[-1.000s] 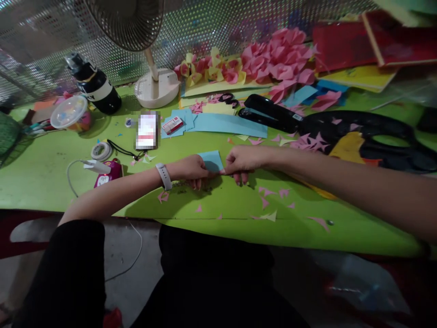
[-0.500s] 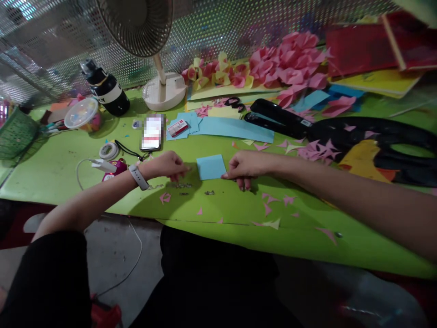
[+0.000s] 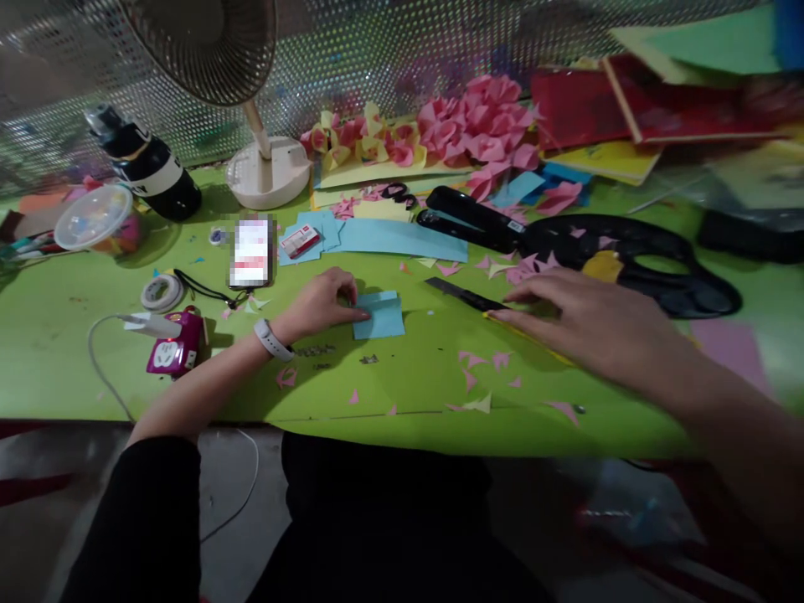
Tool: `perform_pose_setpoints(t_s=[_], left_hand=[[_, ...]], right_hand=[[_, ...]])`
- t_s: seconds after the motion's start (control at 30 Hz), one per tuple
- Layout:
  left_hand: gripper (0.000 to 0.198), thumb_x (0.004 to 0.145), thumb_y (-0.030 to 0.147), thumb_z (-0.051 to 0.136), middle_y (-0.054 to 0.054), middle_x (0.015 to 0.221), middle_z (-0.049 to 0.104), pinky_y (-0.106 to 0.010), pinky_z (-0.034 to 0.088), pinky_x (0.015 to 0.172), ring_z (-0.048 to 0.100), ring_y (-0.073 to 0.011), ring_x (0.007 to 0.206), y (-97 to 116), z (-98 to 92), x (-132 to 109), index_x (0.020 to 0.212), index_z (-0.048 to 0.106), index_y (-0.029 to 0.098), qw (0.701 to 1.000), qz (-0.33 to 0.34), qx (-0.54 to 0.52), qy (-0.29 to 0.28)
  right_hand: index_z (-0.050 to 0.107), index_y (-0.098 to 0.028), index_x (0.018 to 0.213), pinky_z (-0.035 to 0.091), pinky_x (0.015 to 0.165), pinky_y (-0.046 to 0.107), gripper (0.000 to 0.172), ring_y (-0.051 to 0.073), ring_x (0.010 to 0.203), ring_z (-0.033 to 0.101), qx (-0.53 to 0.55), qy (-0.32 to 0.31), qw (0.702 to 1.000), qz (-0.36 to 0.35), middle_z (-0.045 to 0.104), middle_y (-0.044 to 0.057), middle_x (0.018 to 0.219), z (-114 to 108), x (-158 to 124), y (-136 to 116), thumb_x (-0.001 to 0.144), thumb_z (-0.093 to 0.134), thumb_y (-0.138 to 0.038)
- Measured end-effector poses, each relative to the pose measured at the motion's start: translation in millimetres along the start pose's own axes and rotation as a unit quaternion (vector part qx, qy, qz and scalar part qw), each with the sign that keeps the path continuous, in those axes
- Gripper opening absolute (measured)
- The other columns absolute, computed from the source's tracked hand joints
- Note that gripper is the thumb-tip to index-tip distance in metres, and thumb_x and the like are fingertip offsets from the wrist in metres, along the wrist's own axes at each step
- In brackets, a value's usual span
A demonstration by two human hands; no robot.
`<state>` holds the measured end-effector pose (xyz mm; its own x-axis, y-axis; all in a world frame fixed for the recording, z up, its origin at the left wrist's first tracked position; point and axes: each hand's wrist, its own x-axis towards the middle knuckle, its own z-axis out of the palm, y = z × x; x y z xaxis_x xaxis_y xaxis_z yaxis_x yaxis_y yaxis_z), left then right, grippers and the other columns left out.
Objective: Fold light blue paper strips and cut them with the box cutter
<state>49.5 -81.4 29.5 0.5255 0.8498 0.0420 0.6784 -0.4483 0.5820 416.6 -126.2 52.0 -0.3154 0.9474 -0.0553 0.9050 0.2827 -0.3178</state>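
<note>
A small folded light-blue paper square lies on the green table. My left hand, with a white wristband, rests on the paper's left edge, fingers curled and pressing it down. My right hand hovers to the right, fingers stretched out flat, holding nothing, its fingertips close to a dark ruler and a yellow strip beneath it. The right hand is blurred by motion.
Long blue paper sheets, a black stapler, large black scissors, pink and yellow paper flowers, a fan base, a phone, a bottle, tape roll and pink paper scraps lie around.
My right hand let go of the blue paper and moved right toward the ruler. My left hand came back onto the paper's left edge. The paper now shows a fold.
</note>
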Motion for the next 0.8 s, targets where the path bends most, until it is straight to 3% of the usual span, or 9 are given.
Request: perform_pose_setpoints(t_s=[0.07, 0.23, 0.43, 0.53, 0.8], left_hand=[[0.028, 0.083, 0.035, 0.088, -0.008, 0.103, 0.07, -0.036, 0.057, 0.085, 0.068, -0.0212, 0.095, 0, 1.6, -2, 0.083, 0.066, 0.019, 0.999, 0.026, 0.004, 0.028], [0.02, 0.087, 0.03, 0.087, -0.01, 0.115, 0.069, -0.04, 0.058, 0.094, 0.067, -0.0248, 0.108, 6, 4.6, -10, 0.09, 0.072, 0.018, 0.993, 0.085, 0.051, 0.063], [0.019, 0.091, 0.03, 0.085, -0.008, 0.108, 0.068, -0.036, 0.059, 0.088, 0.068, -0.0217, 0.1, 2, 9.2, -12, 0.091, 0.07, 0.018, 0.991, 0.112, 0.033, 0.061], [0.021, 0.089, 0.028, 0.087, -0.008, 0.105, 0.067, -0.036, 0.058, 0.085, 0.068, -0.0218, 0.097, 0, 9.9, -11, 0.089, 0.068, 0.017, 0.988, 0.133, 0.019, 0.076], [0.025, 0.092, 0.035, 0.085, -0.008, 0.1, 0.07, -0.036, 0.06, 0.081, 0.069, -0.021, 0.092, -1, 11.3, -11, 0.089, 0.067, 0.017, 0.996, 0.064, 0.019, 0.063]], right_hand=[[0.071, -0.023, 0.113, 0.055, 0.096, 0.06, 0.051, 0.046, 0.123, 0.066, -0.032, 0.023, 0.999, -0.023, 0.071, 0.02, 0.131, 8, -10, 14, 0.103, 0.043, -0.065], [0.072, -0.025, 0.123, 0.056, 0.096, 0.063, 0.052, 0.046, 0.114, 0.068, -0.029, 0.01, 0.998, -0.059, 0.071, 0.021, 0.119, 25, -13, 26, 0.107, 0.036, -0.059], [0.073, -0.028, 0.129, 0.053, 0.108, 0.059, 0.049, 0.041, 0.125, 0.065, 0.023, 0.059, 0.995, -0.077, 0.07, 0.017, 0.126, 24, -4, 9, 0.109, 0.038, -0.055], [0.074, -0.03, 0.13, 0.051, 0.111, 0.057, 0.048, 0.038, 0.125, 0.064, 0.036, 0.045, 0.992, -0.11, 0.069, 0.015, 0.124, 26, -2, -3, 0.109, 0.037, -0.053], [0.077, -0.026, 0.123, 0.054, 0.102, 0.055, 0.05, 0.036, 0.114, 0.068, 0.082, -0.022, 0.981, -0.175, 0.073, 0.016, 0.12, 25, -4, -5, 0.109, 0.039, -0.055]])
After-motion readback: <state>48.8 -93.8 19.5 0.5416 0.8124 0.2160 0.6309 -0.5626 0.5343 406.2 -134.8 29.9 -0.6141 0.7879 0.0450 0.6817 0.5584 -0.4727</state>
